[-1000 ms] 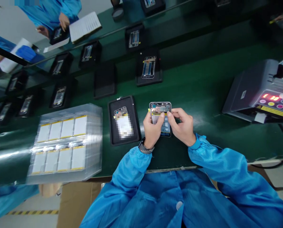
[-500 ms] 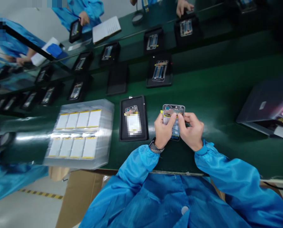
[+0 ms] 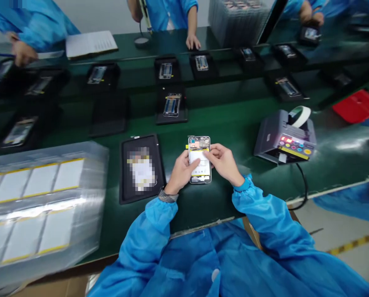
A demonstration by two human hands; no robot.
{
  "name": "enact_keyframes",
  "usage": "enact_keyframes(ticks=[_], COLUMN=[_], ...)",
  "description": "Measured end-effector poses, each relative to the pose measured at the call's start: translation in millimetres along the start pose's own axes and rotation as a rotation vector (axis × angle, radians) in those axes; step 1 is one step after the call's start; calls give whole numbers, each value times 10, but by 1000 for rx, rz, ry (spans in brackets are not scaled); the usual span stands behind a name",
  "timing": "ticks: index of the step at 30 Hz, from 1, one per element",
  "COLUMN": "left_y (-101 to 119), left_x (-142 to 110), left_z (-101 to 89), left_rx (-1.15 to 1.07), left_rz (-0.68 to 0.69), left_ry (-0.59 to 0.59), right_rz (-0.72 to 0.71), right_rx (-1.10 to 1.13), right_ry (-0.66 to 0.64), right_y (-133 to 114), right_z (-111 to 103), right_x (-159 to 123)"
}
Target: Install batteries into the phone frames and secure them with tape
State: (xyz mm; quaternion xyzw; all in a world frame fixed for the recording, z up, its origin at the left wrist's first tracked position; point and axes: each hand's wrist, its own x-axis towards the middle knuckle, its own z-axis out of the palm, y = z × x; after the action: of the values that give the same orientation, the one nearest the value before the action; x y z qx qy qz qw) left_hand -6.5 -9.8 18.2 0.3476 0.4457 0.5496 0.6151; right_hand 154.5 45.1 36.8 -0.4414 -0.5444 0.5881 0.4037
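Note:
An opened phone (image 3: 199, 178) with its circuit board bare at the top end is held upright in front of me. Inside it lies a white battery (image 3: 202, 168) with yellow edges. My left hand (image 3: 182, 170) grips the phone's left side, its thumb lying on the battery. On the right edge my right hand (image 3: 225, 161) is closed, its thumb resting near the battery's top. To the left, a black tray (image 3: 124, 181) carries another phone (image 3: 143, 169), partly blurred out. A clear plastic tray (image 3: 94, 181) with several white batteries (image 3: 69, 173) sits at the far left.
A tape dispenser (image 3: 271, 138) with lit buttons stands at the right, its cable dropping over the bench edge. Beyond it lies a red bin (image 3: 358, 106). Several black trays with opened phones line the conveyor behind. Across it, a co-worker's hand (image 3: 193, 41) rests near one tray.
My view has swung to the right, bringing the whole tape dispenser into sight. The phone's blue strips showed before; a white battery now covers that area. Both hands still hold the phone.

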Motion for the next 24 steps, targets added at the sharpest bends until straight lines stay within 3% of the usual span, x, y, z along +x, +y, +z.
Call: enact_keyframes(ticks=[7, 13, 17, 20, 24], left_y=[-16, -51, -62, -40, 31], left_x=[-36, -52, -40, -19, 27], left_z=[82, 203, 187, 141, 100], left_rx=[13, 201, 212, 156, 44], left_rz=[-16, 97, 86, 14, -96], left_ry=[-30, 295, 368, 436, 537], right_rz=[-10, -152, -184, -185, -233], right_rx=[42, -124, -189, -164, -199], right_ry=[14, 42, 62, 257, 773], right_y=[52, 38, -68, -155, -212], right_z=[-38, 109, 145, -90, -765], right_x=[-155, -300, -437, -581, -818])
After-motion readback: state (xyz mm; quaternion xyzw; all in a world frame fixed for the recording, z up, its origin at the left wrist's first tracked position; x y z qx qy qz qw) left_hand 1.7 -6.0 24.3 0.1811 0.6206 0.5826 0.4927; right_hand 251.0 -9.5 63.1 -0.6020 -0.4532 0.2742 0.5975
